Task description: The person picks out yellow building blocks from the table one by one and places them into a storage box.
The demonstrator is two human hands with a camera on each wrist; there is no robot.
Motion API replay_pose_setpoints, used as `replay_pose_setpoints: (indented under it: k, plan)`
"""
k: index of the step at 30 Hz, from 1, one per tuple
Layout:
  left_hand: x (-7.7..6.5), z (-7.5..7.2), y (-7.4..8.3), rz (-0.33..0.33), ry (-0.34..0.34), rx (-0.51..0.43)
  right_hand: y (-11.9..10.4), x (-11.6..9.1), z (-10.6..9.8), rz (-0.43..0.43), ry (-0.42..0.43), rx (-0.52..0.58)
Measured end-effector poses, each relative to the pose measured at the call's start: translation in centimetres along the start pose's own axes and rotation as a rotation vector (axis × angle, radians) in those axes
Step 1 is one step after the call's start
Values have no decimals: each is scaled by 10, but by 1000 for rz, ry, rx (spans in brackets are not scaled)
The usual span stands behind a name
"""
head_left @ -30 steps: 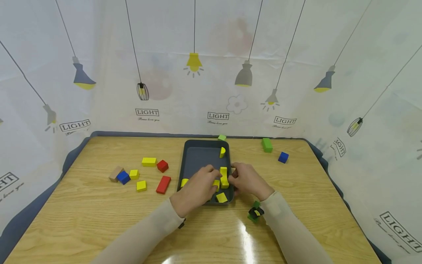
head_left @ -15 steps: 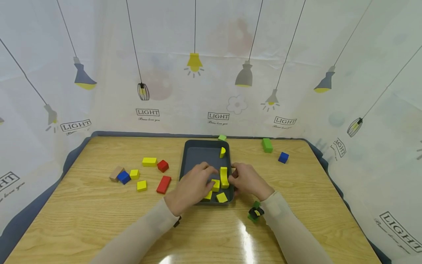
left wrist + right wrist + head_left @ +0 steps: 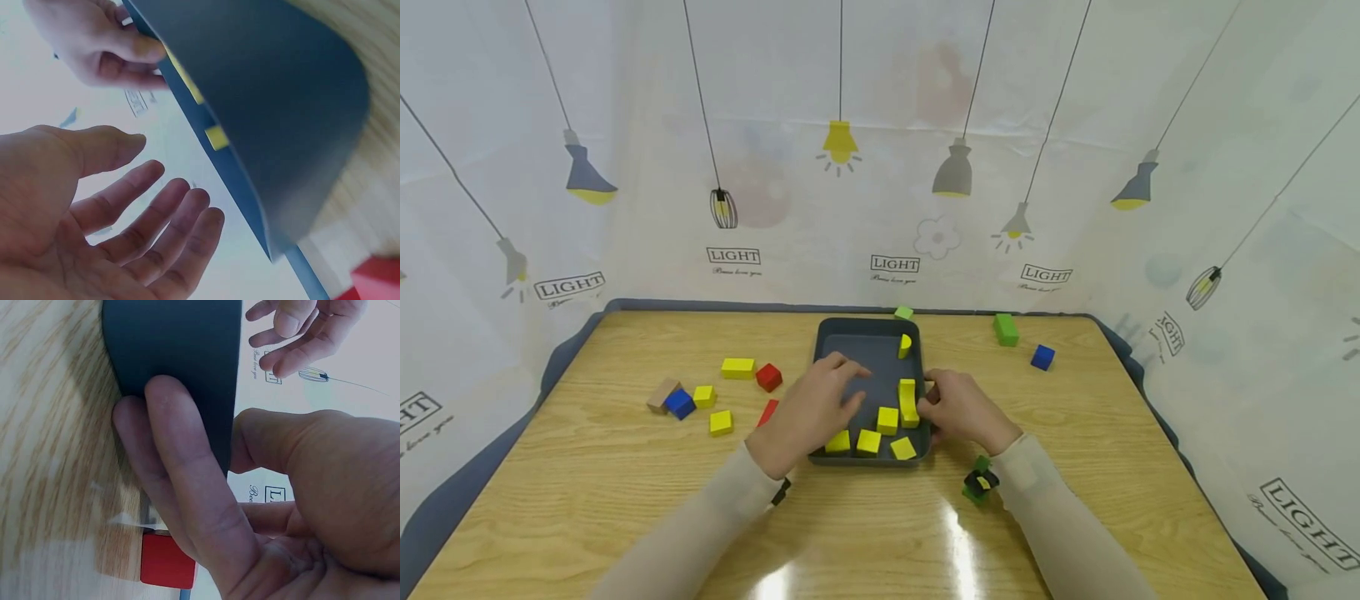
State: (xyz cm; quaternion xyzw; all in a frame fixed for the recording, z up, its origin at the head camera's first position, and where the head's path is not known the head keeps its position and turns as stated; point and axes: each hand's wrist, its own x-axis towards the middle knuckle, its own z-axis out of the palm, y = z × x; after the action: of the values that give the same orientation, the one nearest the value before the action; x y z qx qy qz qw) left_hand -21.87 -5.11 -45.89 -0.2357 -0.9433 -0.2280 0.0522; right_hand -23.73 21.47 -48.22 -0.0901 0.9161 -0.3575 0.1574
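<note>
We look down at a person's two hands at a dark grey, rectangular tray with rounded corners, perhaps metal, lying flat on a pale wood-grain table. The right hand pinches the tray's right wall, two fingers along its outside and the thumb at the rim, probably to steady it. The left hand hangs over the left side, fingers and thumb apart, holding nothing; we read that spread as room for handling small pieces. Inside, four square-faced yellow blocks, seemingly wooden, sit toward the near end. A curved yellow block stands beside the right wall, which may brace it. Farther back stands a half-round yellow block. Outside, left, lies a red cube.
</note>
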Motion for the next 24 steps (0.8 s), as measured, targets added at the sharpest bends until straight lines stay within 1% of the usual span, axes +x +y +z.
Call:
replay_pose_setpoints:
  k: [5,9,13,18,21,24]
  plan:
    - [-2,-13,-16,-46,30,2,0,1,0,5,8,11]
    - [-5,-21,-34,-73,68,18,-1,1,0,2,9,15]
    - [-7,-26,-54,-112,95,33,-1,0,0,3,7,16]
    - [-11,-32,-77,-168,101,24,-2,0,0,3,6,13]
    - [-14,-37,-90,-192,86,12,-1,0,0,6,8,16]
    - [-16,-41,-102,-201,69,14,0,1,-1,12,8,16]
